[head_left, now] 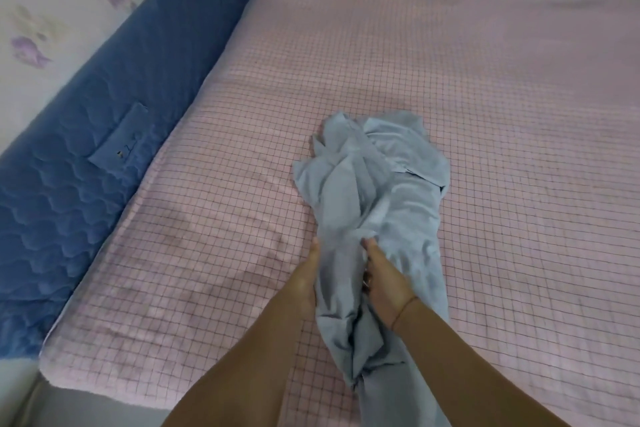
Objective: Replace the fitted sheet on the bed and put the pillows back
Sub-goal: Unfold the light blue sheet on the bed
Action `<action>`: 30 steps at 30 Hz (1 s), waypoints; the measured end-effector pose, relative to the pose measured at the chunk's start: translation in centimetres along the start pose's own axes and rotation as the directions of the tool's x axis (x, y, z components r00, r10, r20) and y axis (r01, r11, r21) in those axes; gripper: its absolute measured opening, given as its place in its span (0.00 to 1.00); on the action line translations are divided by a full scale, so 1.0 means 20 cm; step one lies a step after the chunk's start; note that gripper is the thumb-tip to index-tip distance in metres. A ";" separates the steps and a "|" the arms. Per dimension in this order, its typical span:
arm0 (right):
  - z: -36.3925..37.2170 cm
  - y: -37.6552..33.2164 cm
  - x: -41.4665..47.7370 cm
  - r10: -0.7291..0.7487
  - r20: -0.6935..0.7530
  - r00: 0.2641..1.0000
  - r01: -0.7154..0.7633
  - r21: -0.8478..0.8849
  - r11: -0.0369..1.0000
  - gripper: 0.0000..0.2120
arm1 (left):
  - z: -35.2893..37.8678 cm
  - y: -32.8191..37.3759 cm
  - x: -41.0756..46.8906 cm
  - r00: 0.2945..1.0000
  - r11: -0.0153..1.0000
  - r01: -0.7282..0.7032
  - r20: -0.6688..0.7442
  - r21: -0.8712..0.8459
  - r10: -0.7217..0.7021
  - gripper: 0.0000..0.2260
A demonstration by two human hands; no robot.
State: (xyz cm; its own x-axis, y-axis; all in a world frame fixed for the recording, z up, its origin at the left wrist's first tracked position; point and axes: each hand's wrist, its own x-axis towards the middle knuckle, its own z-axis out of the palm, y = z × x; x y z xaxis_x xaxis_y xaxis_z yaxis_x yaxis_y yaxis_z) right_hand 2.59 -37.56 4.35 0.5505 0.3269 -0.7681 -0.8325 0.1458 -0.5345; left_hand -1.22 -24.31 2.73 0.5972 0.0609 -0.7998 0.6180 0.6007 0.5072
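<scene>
Plain, pale blue-grey fitted sheet [374, 191], crumpled into one long bundle. It lies on the bed [502, 80], near the middle. Far end spread in loose folds; near end gathered narrow, running out of view below. Gathered part pinched between left hand [308, 277] and right hand [384, 284]. Bed surface flat, pink with a dark grid, lightly creased at left.

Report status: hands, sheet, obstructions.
Left hand and right hand both gripping bunched blue sheet. Sheet heaped on the pink checked bed, not yet spread. No pillows in view; nothing blocking around the sheet.
</scene>
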 end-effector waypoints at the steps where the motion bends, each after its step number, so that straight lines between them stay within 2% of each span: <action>1: 0.05 0.01 0.00 -0.003 0.052 0.999 0.007 -0.072 0.997 0.26 | 0.00 0.03 0.04 1.000 0.999 -0.003 -0.013 0.043 0.003 0.37; 3: 0.14 0.04 0.02 -0.027 0.120 0.992 0.051 -0.204 0.978 0.32 | -0.04 0.04 0.18 0.998 0.989 0.017 -0.060 0.145 -0.009 0.43; 5: 0.19 0.08 0.04 0.006 0.138 0.990 0.020 -0.185 0.983 0.41 | -0.06 0.09 0.21 0.994 0.968 0.055 -0.106 0.246 -0.029 0.45; 6: 0.21 0.08 0.04 0.019 0.147 0.989 0.006 -0.168 0.986 0.40 | -0.06 0.12 0.19 0.992 0.963 0.064 -0.123 0.262 -0.033 0.44; 8: 0.22 0.09 0.05 0.012 0.163 0.987 0.020 -0.191 0.981 0.30 | -0.07 0.16 0.15 0.978 0.947 0.070 -0.209 0.315 -0.003 0.35; 10: 0.21 0.07 0.06 -0.024 0.086 0.996 0.044 -0.243 0.969 0.26 | -0.12 0.15 0.15 0.948 0.942 0.041 -0.311 0.333 0.069 0.24; 12: 0.16 0.04 0.08 -0.112 -0.076 0.991 0.086 -0.290 0.953 0.22 | -0.18 0.15 0.13 0.915 0.957 -0.006 -0.385 0.288 0.122 0.18; 14: 0.08 0.01 0.12 -0.246 -0.200 0.948 0.141 -0.429 0.892 0.19 | -0.27 0.13 0.10 0.868 0.966 -0.022 -0.475 0.258 0.147 0.15; 16: 0.01 -0.01 0.14 -0.338 -0.253 0.907 0.149 -0.557 0.817 0.15 | -0.35 0.11 0.07 0.824 0.968 -0.008 -0.547 0.250 0.148 0.11; 19: -0.06 0.02 0.16 -0.363 -0.288 0.886 0.034 -0.741 0.671 0.31 | -0.42 0.08 0.04 0.804 0.964 0.038 -0.580 0.265 0.128 0.08; 22: -0.03 0.08 0.18 -0.365 -0.291 0.884 -0.041 -0.827 0.561 0.40 | -0.45 0.07 0.04 0.814 0.963 0.047 -0.569 0.265 0.117 0.10; 25: 0.05 0.11 0.19 -0.340 -0.333 0.880 -0.088 -0.816 0.571 0.44 | -0.44 0.09 0.04 0.832 0.966 0.030 -0.543 0.256 0.118 0.10; 30: 0.14 0.12 0.22 -0.347 -0.381 0.857 -0.142 -0.822 0.552 0.45 | -0.43 0.10 0.03 0.848 0.966 0.011 -0.515 0.258 0.128 0.10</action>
State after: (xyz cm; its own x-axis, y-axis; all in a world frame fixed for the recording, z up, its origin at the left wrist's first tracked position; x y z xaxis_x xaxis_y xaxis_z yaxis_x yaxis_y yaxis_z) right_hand 2.79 -33.10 0.60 0.7847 -0.1265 -0.6068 -0.4859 -0.7334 -0.4754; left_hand -4.17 -16.23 0.50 0.3224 0.5387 -0.7784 0.7352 0.3754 0.5644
